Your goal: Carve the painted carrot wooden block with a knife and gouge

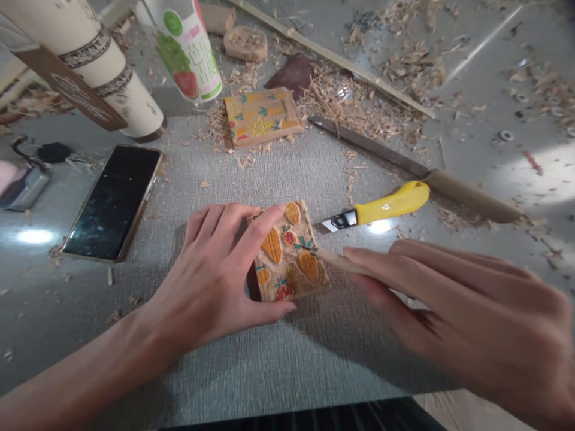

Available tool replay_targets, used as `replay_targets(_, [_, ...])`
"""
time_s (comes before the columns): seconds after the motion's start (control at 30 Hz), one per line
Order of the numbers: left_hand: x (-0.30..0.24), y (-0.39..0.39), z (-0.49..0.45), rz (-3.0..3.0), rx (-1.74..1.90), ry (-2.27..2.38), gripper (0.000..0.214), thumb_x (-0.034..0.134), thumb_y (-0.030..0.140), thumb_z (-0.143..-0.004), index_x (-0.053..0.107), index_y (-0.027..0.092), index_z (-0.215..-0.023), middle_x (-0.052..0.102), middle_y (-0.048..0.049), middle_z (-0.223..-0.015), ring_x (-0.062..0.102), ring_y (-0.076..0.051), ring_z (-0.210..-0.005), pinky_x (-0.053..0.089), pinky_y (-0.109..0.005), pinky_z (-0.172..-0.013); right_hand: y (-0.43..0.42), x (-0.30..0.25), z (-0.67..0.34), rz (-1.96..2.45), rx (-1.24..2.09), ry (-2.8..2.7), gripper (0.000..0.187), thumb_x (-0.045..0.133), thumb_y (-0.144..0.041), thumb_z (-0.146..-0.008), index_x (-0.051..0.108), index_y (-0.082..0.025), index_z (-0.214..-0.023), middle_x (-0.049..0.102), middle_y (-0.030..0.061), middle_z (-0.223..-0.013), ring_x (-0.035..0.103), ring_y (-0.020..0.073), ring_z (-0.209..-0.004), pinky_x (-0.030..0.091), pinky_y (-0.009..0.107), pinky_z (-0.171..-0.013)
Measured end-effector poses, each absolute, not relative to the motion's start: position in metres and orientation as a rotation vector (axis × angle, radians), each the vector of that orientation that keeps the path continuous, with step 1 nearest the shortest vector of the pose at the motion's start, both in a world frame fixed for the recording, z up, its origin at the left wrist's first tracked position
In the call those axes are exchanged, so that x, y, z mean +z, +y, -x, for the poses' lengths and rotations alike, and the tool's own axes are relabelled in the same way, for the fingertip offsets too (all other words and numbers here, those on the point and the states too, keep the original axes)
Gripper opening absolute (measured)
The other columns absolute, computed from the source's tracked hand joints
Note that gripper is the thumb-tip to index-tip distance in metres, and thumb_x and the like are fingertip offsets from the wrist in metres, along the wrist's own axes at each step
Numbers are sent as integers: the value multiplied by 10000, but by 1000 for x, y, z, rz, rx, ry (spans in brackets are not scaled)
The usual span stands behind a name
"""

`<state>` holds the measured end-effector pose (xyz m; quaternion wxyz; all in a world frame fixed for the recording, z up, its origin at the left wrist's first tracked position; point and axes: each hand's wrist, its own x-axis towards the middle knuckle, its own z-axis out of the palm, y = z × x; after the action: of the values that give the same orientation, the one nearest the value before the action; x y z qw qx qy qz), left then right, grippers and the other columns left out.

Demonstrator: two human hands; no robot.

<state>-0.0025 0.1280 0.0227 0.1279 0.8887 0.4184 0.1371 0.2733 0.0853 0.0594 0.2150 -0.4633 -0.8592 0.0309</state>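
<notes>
A small square wooden block (287, 272) lies on the table, its top carved in relief with orange, red and teal fruit-like shapes. My left hand (220, 263) grips it from the left, fingers along the far side and thumb at the near edge. In my right hand (467, 305) is a carving tool (335, 260) with a pale wooden handle, pinched between thumb and fingers. Its thin metal tip meets the block's top near a teal leaf at the right. A yellow-handled craft knife (386, 205) lies just beyond, blade pointing toward the block.
Behind the block rests a second painted wooden block (265, 117) among wood shavings (332, 90). A file (381, 149) with a wooden handle lies at right. On the left are a phone (114, 200), a paper cup (130, 90) and a clear printed cup (193, 66). A long bamboo strip (332, 57) crosses the back.
</notes>
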Motion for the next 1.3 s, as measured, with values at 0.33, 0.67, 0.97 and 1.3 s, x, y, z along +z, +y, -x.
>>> replay_targets(0.33, [23, 129, 4, -2545, 413, 1198, 1060, 857, 605, -790, 358, 231, -1648, 591, -178, -1411, 554, -420, -1307, 418, -620, -1115, 127, 76, -287, 1368, -50, -2347, 176, 630, -301, -1072, 798, -288, -1022, 839, -9, -899, 760, 165, -722, 469, 326, -584])
replay_targets(0.67, [31, 132, 11, -2586, 405, 1096, 719, 847, 404, -879, 548, 260, -1517, 458, -209, -1629, 456, -447, -1489, 399, -660, -1185, 161, 50, -308, 1327, 33, -2069, 58, 782, -209, -951, 839, -216, -950, 711, -24, -599, 555, 94, -495, 377, 248, -482])
replay_targets(0.97, [31, 139, 17, -2615, 378, 925, 454, 833, 322, -918, 701, 283, -1351, 525, -174, -1596, 492, -397, -1492, 450, -628, -1188, 160, 58, -323, 1253, 26, -2148, 49, 808, -167, -936, 815, -216, -939, 776, -12, -705, 590, 57, -504, 392, 193, -472])
replay_targets(1.3, [28, 138, 16, -2590, 374, 933, 515, 825, 287, -920, 641, 312, -1401, 485, -161, -1610, 467, -404, -1499, 443, -651, -1183, 148, 63, -322, 1204, 195, -2271, 157, 752, -112, -968, 751, -259, -1022, 781, -37, -767, 666, 67, -571, 493, 209, -610])
